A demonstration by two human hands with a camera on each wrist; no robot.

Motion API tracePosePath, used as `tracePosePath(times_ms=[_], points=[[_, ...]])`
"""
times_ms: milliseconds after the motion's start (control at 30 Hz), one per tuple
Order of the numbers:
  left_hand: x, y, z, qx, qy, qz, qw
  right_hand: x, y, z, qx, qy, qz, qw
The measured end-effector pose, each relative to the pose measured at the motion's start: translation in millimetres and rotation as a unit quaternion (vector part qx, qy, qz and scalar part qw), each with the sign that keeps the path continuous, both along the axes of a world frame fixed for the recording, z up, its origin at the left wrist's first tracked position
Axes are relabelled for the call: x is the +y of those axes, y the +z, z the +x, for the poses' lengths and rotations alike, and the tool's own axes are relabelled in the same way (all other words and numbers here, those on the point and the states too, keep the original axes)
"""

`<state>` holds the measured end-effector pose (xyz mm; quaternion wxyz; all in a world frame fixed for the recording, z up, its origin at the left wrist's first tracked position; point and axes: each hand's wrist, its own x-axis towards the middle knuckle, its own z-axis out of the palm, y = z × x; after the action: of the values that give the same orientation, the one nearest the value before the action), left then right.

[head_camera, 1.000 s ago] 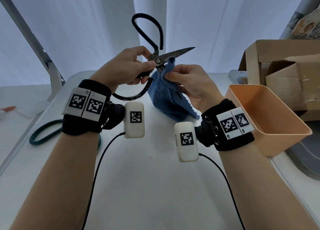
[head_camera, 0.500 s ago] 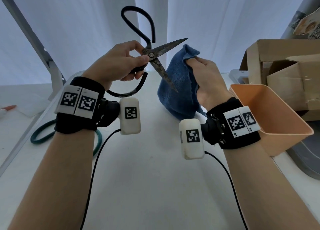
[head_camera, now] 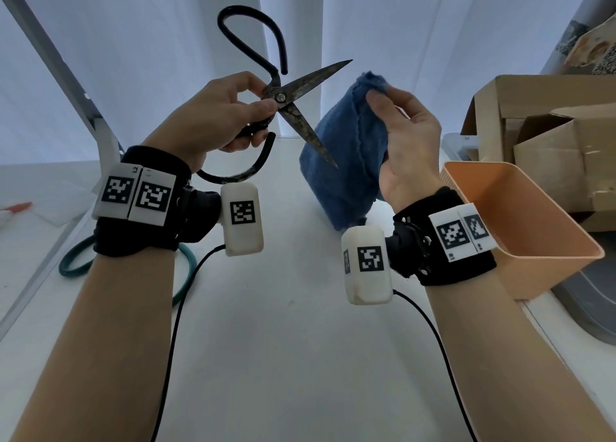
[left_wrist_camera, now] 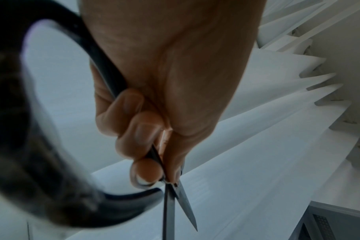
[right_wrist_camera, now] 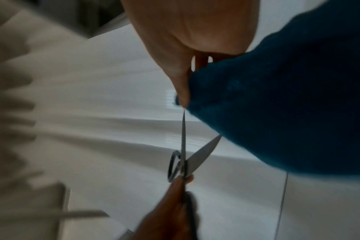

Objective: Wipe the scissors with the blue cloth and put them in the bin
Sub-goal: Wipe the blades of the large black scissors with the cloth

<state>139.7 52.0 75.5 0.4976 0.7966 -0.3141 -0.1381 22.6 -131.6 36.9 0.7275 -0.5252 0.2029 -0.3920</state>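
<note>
My left hand (head_camera: 230,114) grips the black-handled scissors (head_camera: 290,99) near the pivot and holds them in the air with the blades spread apart. One blade points up and right, the other down toward the blue cloth (head_camera: 343,161). My right hand (head_camera: 403,131) pinches the cloth's top edge, so it hangs down just right of the blades, apart from them. The left wrist view shows my fingers (left_wrist_camera: 146,134) curled round the scissors (left_wrist_camera: 175,203). In the right wrist view the cloth (right_wrist_camera: 288,105) hangs beside the scissors (right_wrist_camera: 187,155). The orange bin (head_camera: 520,228) stands at the right.
Open cardboard boxes (head_camera: 546,134) stand behind the bin. A green ring-shaped cable (head_camera: 186,268) lies on the white table (head_camera: 283,341) under my left wrist. A slanted metal frame post (head_camera: 66,84) rises at the left. White curtains hang behind.
The cloth has come off the blades and moved right with my right hand. The scissors have risen a little and their blades have opened wider.
</note>
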Motion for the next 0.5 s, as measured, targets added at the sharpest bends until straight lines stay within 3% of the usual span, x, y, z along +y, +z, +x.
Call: tracePosePath(times_ms=[67, 133, 200, 367, 500], points=[[0.6, 0.2, 0.2, -0.003, 0.002, -0.002, 1.0, -2.2, 1.5, -2.5, 0.05, 0.032, -0.087, 0.994], [0.7, 0.8, 0.5, -0.004, 0.002, -0.002, 1.0, -0.6, -0.8, -4.9, 0.172, 0.13, -0.208, 0.954], [0.8, 1.7, 0.1, -0.004, 0.0, 0.003, 1.0, -0.2, -7.8, -2.7, 0.244, 0.156, -0.26, 0.921], [2.0, 1.1, -0.9, -0.006, -0.006, 0.027, 1.0, -4.0, -10.2, 6.7, 0.188, 0.023, -0.167, 0.968], [-0.2, 1.3, -3.0, -0.006, -0.019, 0.036, 0.999, -2.0, 1.7, -1.8, 0.112, 0.125, -0.018, 0.986]])
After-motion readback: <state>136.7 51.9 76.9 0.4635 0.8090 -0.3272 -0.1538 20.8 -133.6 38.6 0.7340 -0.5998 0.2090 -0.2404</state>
